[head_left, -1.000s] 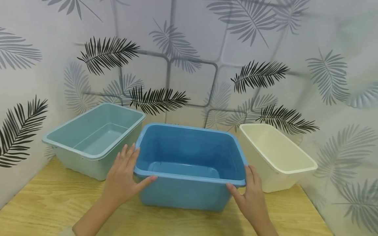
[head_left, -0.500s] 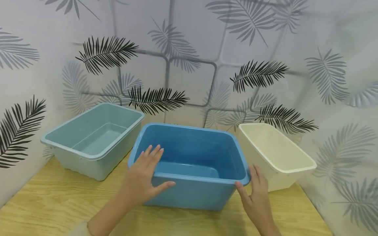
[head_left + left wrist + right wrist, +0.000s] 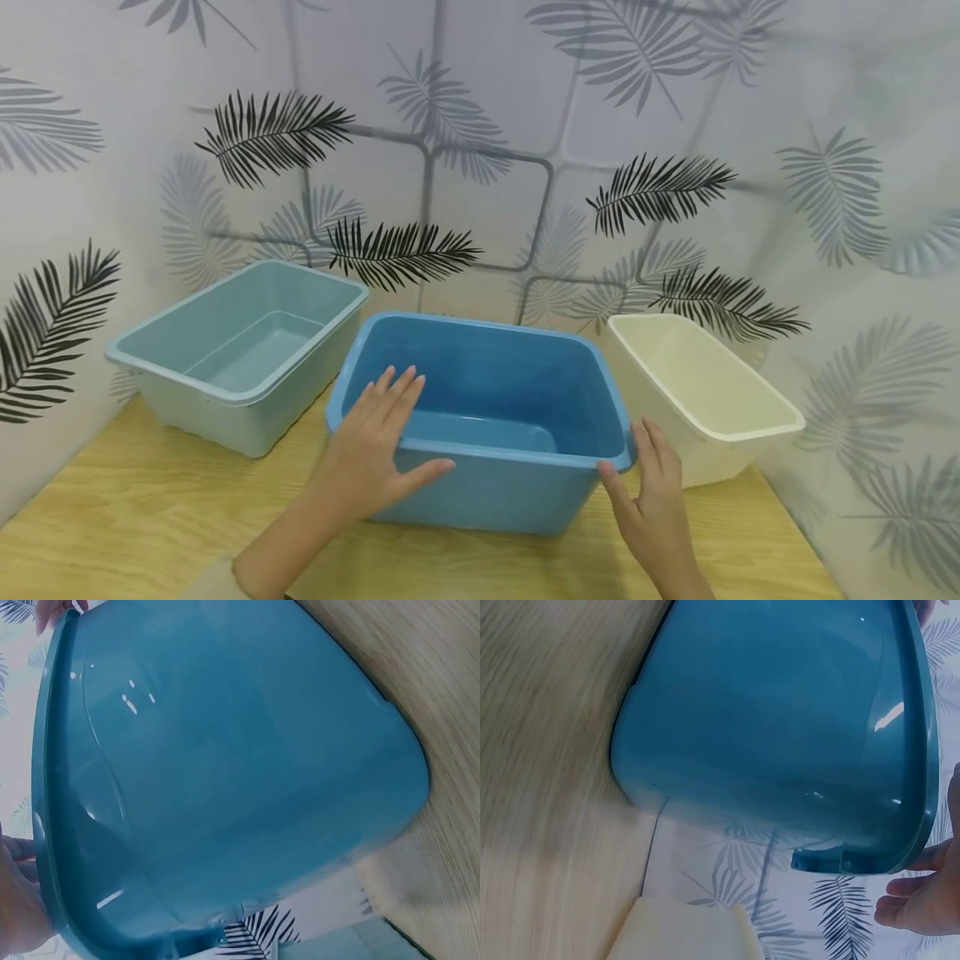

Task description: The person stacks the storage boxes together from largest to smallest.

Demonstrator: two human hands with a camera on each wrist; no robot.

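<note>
A deep blue rectangular plastic basin [image 3: 495, 493] stands on the wooden table, between two other basins. My left hand [image 3: 363, 458] lies over its front rim toward the left, fingers straight and thumb stretched out along the front. At the front right corner my right hand [image 3: 651, 512] touches the rim, the thumb tip at the front edge and the extended fingers along the side. The left wrist view has the basin's smooth outer wall [image 3: 240, 742], with the left hand [image 3: 21, 904] by the rim. From the right wrist, the right hand's fingers [image 3: 907, 904] show beside the rim corner.
A pale teal basin [image 3: 247, 398] stands at the left on the table [image 3: 127, 517]. To the right is a cream basin [image 3: 705, 457], close beside the blue one. Behind them rises a leaf-patterned backdrop [image 3: 495, 100].
My left hand has moved right, from the basin's front left corner onto the front rim. The right hand has shifted slightly to the right and stays at the right corner.
</note>
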